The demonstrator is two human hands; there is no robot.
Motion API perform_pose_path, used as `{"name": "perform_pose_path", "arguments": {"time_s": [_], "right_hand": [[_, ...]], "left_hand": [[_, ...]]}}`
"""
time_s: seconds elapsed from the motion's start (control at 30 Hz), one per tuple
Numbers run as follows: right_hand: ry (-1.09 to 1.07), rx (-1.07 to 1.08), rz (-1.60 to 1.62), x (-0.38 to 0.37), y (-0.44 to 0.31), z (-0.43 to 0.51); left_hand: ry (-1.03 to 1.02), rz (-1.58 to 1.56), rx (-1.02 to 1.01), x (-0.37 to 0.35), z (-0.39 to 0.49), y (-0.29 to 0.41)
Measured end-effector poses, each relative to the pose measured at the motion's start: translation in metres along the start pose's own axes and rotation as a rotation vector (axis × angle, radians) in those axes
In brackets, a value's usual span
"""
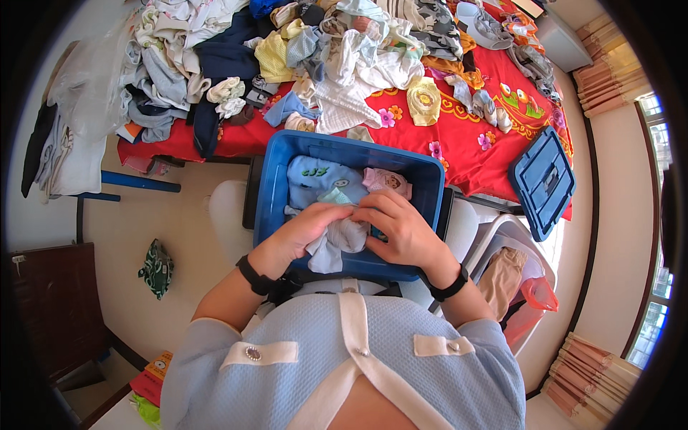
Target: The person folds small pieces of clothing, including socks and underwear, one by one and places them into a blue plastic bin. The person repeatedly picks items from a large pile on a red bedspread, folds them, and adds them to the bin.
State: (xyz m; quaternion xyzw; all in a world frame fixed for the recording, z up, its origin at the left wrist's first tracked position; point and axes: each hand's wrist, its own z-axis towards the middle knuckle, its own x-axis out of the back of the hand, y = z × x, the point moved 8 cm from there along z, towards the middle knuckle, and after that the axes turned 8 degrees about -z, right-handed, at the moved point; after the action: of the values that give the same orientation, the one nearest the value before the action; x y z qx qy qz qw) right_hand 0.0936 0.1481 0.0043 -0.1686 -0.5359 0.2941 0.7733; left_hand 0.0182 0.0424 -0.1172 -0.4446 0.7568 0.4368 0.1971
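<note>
Over a blue plastic storage bin [271, 177] on my lap, both hands work at a bundled white-grey cloth piece [346, 235], perhaps socks. My left hand [309, 228] grips its left side, thumb on top. From the other side, the fingers of my right hand [395, 228] pinch its upper right part. A folded light-blue fleece item [320, 174] with green lettering lies inside the bin. Beside it sits a pink knee pad or similar small knit piece [388, 181] with a printed face. Some mint-green fabric [334, 196] shows just beyond my hands, partly covered.
A red flowered bedcover [467, 156] bears heaps of clothes [344, 48] and a yellow knit piece [423, 101]. The blue bin lid [543, 183] leans at the bed's right edge. A white tub [497, 228] with clothes stands at right; a green bundle [157, 269] lies on the floor.
</note>
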Motion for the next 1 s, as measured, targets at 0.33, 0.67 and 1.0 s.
{"name": "perform_pose_path", "arguments": {"time_s": [0.33,0.67,1.0], "right_hand": [[0.155,0.054,0.011,-0.011,-0.001,-0.002],[0.091,0.298,-0.164,-0.017,-0.033,-0.011],[0.223,-0.577,0.572,-0.013,0.097,-0.038]], "left_hand": [[0.096,0.356,-0.166,0.013,0.02,0.024],[0.389,1.105,-0.494,0.003,0.017,0.051],[-0.085,0.515,-0.003,-0.005,-0.009,0.052]]}}
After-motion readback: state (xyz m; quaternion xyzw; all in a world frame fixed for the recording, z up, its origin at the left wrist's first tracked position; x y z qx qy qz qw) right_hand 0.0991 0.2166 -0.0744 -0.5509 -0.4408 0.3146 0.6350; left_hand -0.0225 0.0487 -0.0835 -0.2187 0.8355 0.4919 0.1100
